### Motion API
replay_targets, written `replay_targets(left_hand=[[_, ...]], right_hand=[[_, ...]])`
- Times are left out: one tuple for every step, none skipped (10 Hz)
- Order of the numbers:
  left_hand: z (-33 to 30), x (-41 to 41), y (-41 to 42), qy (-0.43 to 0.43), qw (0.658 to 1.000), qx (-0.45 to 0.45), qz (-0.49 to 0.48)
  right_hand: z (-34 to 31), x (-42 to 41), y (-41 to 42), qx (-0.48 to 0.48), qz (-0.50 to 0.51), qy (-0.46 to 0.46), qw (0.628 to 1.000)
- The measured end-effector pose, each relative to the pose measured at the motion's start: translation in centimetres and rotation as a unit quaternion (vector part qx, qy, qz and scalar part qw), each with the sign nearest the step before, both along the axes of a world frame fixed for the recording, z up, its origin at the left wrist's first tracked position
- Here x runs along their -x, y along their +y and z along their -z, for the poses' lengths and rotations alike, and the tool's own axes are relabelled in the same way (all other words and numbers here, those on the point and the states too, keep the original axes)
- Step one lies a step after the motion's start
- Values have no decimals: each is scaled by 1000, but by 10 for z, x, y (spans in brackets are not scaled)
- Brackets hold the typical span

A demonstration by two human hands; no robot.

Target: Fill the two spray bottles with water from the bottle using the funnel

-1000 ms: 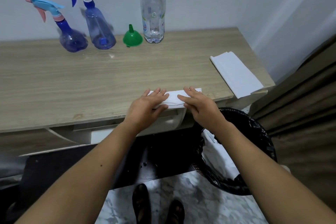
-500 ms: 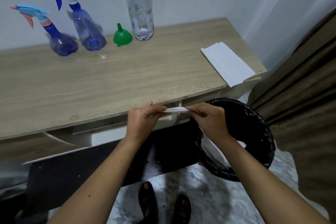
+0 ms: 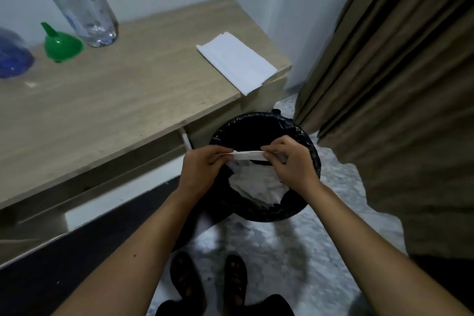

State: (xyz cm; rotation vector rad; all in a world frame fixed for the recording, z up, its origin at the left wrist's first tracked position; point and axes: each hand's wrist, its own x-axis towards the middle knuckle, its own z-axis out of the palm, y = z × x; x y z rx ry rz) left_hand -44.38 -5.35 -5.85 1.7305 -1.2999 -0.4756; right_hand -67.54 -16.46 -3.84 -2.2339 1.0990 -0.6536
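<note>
Above the black-lined bin [image 3: 266, 120] beside the table [image 3: 115, 110], left hand [image 3: 202, 169] and right hand [image 3: 295, 164] now pinch the folded tissue [image 3: 247, 155] carried off the tabletop; funnel [image 3: 61, 45], water bottle [image 3: 84, 7] and spray bottle [image 3: 12, 55] wait untouched behind.

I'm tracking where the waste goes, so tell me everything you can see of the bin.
The bin is round and lined with a glossy, crinkled black plastic bag folded over its rim. It stands on the pale marbled floor beside the desk's right end, near the brown curtain. Crumpled white paper lies inside. Both hands hold a folded white tissue over its opening; they do not visibly touch it.
</note>
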Motion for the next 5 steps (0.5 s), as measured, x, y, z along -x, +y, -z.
replay_targets(left_hand=[[14,18,-13,-11,999,-10,38],[27,27,-21,-14,998,-24,61],[35,30,-25,-20,995,-52,80],[40,28,-25,-20,992,-89,84],[43,27,-28,0,991,-107,78]], right_hand=[[9,23,1,-21,39,13,999],[16,35,3,-30,62,8,998],[22,41,5,-39,73,-5,997],[26,46,10,-76,94,-31,992],[26,46,11,-79,105,-35,991]])
